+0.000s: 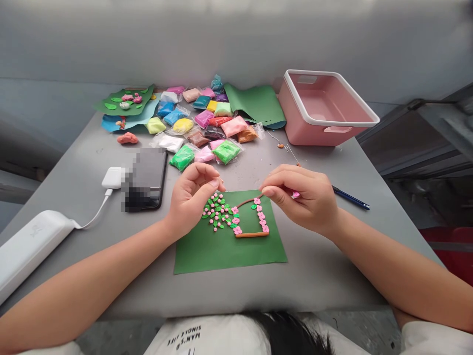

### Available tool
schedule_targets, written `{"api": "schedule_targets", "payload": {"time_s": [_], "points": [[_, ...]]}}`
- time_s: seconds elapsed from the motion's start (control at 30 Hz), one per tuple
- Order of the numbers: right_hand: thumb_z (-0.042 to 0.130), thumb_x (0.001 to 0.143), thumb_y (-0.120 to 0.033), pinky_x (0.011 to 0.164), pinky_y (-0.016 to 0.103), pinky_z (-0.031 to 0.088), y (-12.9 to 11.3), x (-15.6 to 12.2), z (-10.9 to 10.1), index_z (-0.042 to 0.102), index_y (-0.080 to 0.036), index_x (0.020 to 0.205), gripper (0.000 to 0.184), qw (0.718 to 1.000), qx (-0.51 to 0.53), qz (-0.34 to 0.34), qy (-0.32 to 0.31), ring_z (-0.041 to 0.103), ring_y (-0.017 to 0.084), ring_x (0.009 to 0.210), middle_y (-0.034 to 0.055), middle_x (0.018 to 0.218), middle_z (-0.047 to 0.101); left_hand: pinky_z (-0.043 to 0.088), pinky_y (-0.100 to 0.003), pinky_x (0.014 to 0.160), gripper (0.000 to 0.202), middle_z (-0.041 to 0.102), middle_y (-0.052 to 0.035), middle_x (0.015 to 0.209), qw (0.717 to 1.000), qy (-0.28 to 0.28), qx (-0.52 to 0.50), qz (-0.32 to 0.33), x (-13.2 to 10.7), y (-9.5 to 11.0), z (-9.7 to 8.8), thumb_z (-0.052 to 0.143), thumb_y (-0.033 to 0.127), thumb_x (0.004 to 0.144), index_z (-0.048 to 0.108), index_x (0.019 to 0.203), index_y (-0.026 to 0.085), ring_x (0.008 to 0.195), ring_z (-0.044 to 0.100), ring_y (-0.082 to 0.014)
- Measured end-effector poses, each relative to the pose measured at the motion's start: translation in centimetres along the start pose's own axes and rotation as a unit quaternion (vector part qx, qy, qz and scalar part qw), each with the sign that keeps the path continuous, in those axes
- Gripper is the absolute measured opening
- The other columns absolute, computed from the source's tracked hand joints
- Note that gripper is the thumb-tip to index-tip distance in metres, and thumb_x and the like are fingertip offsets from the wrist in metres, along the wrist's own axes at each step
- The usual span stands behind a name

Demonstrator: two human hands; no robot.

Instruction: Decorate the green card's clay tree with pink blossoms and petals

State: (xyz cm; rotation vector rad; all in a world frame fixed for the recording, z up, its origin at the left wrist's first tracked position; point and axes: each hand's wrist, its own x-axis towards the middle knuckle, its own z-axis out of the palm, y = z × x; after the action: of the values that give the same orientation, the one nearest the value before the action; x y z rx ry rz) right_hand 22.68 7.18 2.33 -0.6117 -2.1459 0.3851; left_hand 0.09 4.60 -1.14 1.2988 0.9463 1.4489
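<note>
A green sheet (pixel 229 259) lies in front of me with a clay picture on it. It bears pink dots among green leaves (pixel 218 212), pink clay flowers (pixel 261 216) in two upright rows, an orange-brown clay strip (pixel 252 234) below and a thin brown clay line on top. My left hand (pixel 194 197) hovers over the sheet's upper left, thumb pressed to the curled fingers; what they pinch is too small to make out. Above the upper right corner, my right hand (pixel 305 197) is closed, a bit of pink clay (pixel 295 195) showing among its fingers. Its fingertips hide part of the brown line.
Several bagged clay packs (pixel 203 118) lie behind the sheet. A pink basket (pixel 314 133) stands back right, beside folded green sheets (pixel 254 101). Left are a phone (pixel 148 177), a white charger (pixel 113 177) and a power strip (pixel 37 246). A pen (pixel 351 198) lies right.
</note>
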Motion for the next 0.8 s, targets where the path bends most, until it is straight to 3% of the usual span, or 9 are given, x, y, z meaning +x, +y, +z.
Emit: {"api": "schedule_targets", "payload": {"time_s": [0.13, 0.23, 0.37, 0.53, 0.8], "points": [[0.065, 0.091, -0.016, 0.05, 0.026, 0.042, -0.11, 0.02, -0.01, 0.06, -0.022, 0.083, 0.011, 1.0, -0.011, -0.003, 0.017, 0.048, 0.011, 0.057, 0.0013, 0.072, 0.06, 0.054, -0.03, 0.076, 0.005, 0.065, 0.0026, 0.074, 1.0, -0.009, -0.011, 0.014, -0.06, -0.12, -0.03, 0.065, 0.017, 0.087, 0.064, 0.089, 0.021, 0.073, 0.068, -0.0137], [0.064, 0.09, -0.011, 0.05, 0.025, 0.043, -0.19, 0.03, 0.01, 0.063, -0.021, 0.091, 0.01, 0.999, -0.017, -0.014, 0.028, 0.051, 0.01, 0.06, 0.0038, 0.083, 0.063, 0.054, -0.029, 0.075, 0.005, 0.065, 0.0028, 0.073, 1.0, -0.012, -0.01, 0.027, -0.04, -0.25, -0.08, 0.065, 0.016, 0.087, 0.064, 0.089, 0.02, 0.073, 0.068, -0.0133], [0.067, 0.089, -0.011, 0.05, 0.024, 0.044, -0.26, 0.03, 0.06, 0.063, -0.021, 0.085, 0.012, 0.999, 0.004, -0.016, 0.028, 0.054, 0.01, 0.061, 0.0019, 0.076, 0.062, 0.054, -0.029, 0.074, 0.004, 0.066, 0.0028, 0.073, 1.0, -0.012, -0.009, 0.027, 0.03, -0.29, -0.05, 0.065, 0.017, 0.087, 0.064, 0.089, 0.02, 0.073, 0.068, -0.0136], [0.069, 0.087, -0.011, 0.051, 0.025, 0.046, -0.24, 0.02, 0.07, 0.066, -0.021, 0.089, 0.011, 0.999, -0.019, -0.012, 0.042, 0.05, 0.009, 0.057, 0.0028, 0.082, 0.064, 0.054, -0.03, 0.074, 0.004, 0.065, 0.0028, 0.072, 1.0, -0.01, -0.009, 0.023, -0.02, -0.21, 0.02, 0.066, 0.017, 0.087, 0.064, 0.089, 0.02, 0.072, 0.068, -0.0137], [0.072, 0.084, -0.009, 0.048, 0.024, 0.045, -0.46, 0.06, 0.06, 0.067, -0.021, 0.087, 0.013, 0.999, -0.003, -0.024, 0.043, 0.056, 0.009, 0.058, 0.0029, 0.078, 0.066, 0.054, -0.031, 0.075, 0.005, 0.065, 0.0026, 0.071, 1.0, -0.002, 0.001, 0.016, -0.12, -0.13, 0.09, 0.067, 0.02, 0.085, 0.063, 0.088, 0.02, 0.071, 0.068, -0.015]]}}
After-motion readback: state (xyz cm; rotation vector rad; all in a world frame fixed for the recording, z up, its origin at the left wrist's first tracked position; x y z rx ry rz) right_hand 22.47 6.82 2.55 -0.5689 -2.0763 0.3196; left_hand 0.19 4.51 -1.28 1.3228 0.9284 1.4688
